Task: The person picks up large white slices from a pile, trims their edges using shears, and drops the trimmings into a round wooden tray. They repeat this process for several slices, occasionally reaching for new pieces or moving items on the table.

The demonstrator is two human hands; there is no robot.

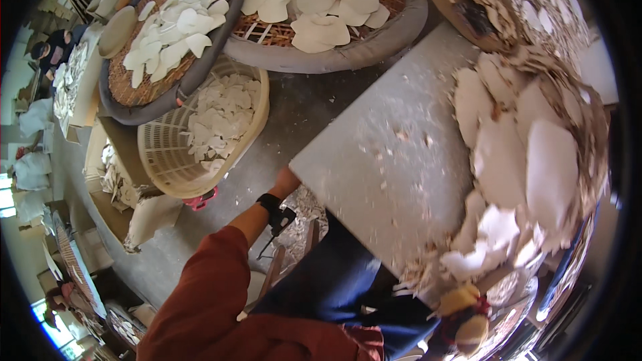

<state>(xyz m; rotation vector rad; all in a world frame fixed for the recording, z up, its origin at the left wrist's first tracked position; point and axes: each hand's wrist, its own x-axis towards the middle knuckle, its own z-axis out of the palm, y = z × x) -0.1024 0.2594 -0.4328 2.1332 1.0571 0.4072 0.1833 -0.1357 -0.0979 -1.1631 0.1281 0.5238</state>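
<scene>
In the head view, the left hand (287, 183) is touching the near-left corner of a plain grey table (374, 187); its fingers are mostly hiding beside the edge, so I cannot tell whether they are grasping it. A black wristband (270, 204) is circling that wrist below a rust-red sleeve (207, 281), and any marking on it is showing too small to read. Pale flat pieces (552, 167) are lying in a heap along the table's right side, with small crumbs scattering over the bare part. By the heap's lower end, a blurred yellow-tipped shape (459, 299) is showing; I cannot tell whether it is the right hand, or how that hand's fingers are standing. Beyond the left hand, a cream basket (155, 160) is holding pale scraps (224, 113). Two round padded trays (321, 60) are carrying more pale pieces behind it. At the far upper left, a person in dark clothing (57, 53) is appearing beside another heap.
</scene>
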